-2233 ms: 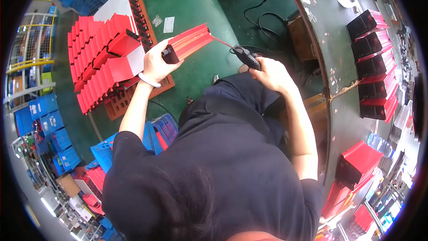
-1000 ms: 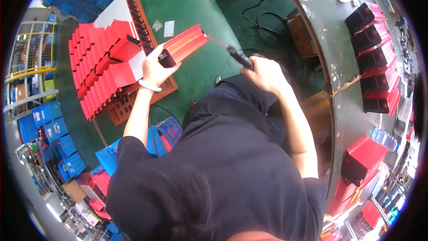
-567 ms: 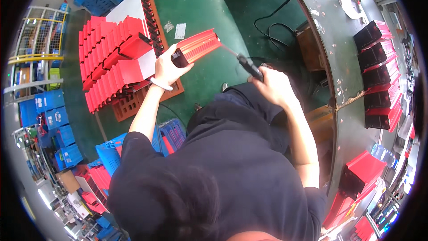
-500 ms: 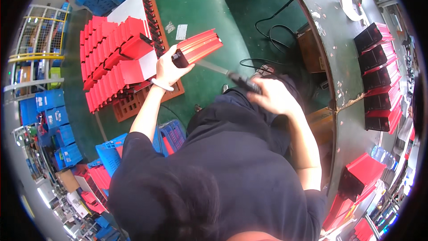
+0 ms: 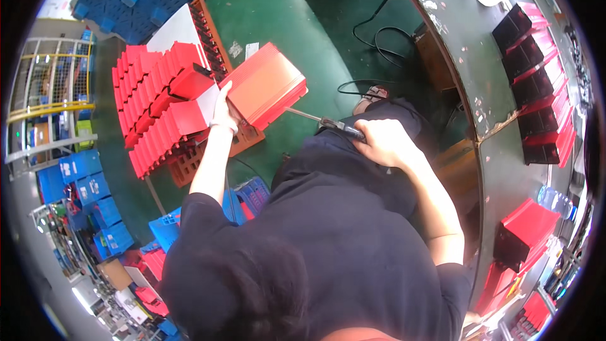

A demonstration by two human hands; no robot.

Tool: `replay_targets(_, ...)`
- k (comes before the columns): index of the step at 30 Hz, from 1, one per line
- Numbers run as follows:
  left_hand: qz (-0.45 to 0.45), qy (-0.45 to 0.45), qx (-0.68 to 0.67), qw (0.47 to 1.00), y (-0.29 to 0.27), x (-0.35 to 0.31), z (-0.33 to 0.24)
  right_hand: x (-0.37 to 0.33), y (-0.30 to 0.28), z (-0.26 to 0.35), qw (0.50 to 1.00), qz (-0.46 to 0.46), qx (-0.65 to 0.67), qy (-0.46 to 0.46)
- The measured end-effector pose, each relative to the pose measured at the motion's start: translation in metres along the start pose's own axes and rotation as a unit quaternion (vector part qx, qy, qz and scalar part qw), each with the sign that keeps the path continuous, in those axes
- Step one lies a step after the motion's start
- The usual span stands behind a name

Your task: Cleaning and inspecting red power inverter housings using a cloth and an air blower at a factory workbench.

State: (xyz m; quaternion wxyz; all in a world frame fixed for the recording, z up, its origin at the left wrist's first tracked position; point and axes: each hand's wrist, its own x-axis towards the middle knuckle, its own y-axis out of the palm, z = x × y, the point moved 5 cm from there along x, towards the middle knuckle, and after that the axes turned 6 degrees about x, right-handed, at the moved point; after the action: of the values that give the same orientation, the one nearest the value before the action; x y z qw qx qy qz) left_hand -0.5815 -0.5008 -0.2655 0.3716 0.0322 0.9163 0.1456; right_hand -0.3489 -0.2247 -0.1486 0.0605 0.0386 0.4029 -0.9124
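My left hand point(image 5: 224, 110) grips a red ribbed metal housing point(image 5: 268, 82) by its left end, its broad flat face turned up. Some of those fingers are hidden behind the housing. In my closed right hand point(image 5: 386, 142) is a dark-handled tool point(image 5: 334, 125) with a long thin metal shaft, perhaps a screwdriver or a file. The shaft points left, and its tip lies at the housing's lower right edge. Whether the tip touches it or passes behind, I cannot tell.
Rows of red housings point(image 5: 148, 91) sit on a brown pallet point(image 5: 211, 35) at the left. Beyond stands a blue plastic pallet point(image 5: 136, 0). A worn green workbench point(image 5: 464, 57) on my right carries more red and black housings point(image 5: 533, 88). A black cable point(image 5: 379, 31) hangs off it.
The housing has been turned so its broad face shows, and it sits slightly lower. My right hand has kept hold of the tool, whose tip now meets the housing's edge in view.
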Motion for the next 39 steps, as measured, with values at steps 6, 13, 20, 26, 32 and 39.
replay_targets(6,-0.015,-0.013,-0.017,1.000,-0.013,0.004,0.005,0.004,-0.002,-0.021,0.990,-0.023,-0.097,0.103)
replay_targets(13,-0.059,-0.003,0.032,0.998,-0.010,-0.008,0.001,0.011,0.009,-0.020,0.989,-0.053,-0.082,0.115)
replay_targets(20,-0.041,-0.006,0.039,0.998,-0.010,-0.004,0.011,0.026,0.023,-0.013,0.989,-0.119,-0.064,0.062)
replay_targets(26,-0.039,-0.026,0.000,0.999,-0.011,-0.001,0.013,0.018,0.024,-0.004,0.997,-0.054,-0.026,0.038)
replay_targets(32,0.057,-0.018,-0.032,0.998,-0.009,0.008,0.019,0.018,0.018,-0.032,0.986,-0.053,-0.046,0.151)
replay_targets(39,0.143,0.223,0.225,0.938,0.024,-0.001,0.002,0.033,0.009,-0.032,0.977,0.003,0.116,0.179)
